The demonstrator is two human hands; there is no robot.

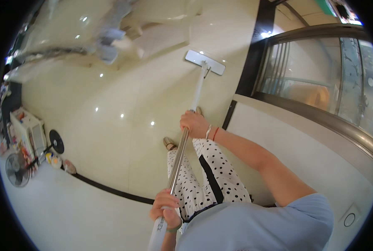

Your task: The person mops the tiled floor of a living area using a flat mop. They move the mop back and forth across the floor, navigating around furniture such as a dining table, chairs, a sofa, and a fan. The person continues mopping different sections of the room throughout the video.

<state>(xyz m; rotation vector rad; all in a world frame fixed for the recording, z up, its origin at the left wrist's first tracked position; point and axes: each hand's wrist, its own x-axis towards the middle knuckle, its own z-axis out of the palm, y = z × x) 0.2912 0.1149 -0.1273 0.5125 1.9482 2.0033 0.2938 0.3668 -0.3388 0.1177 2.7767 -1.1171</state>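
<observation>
A flat mop slants across the head view, its long handle (177,165) part bare metal and part white. My left hand (165,207) is wrapped round the white grip at the handle's near end. Farther along, my right hand (195,124) grips the shaft where metal meets white; a silver bangle and a red cord are on that wrist. The white rectangular mop head (205,62) lies flat on the glossy cream floor (123,142), ahead of my feet. What is under the mop head is hidden.
At right, a metal-framed glass window or door (308,75) stands above a white wall (287,134), with dark trim at its foot. Far left are a standing fan (19,169) and a white storage cart (29,129). Blurred pale shapes (111,42) cross the upper left.
</observation>
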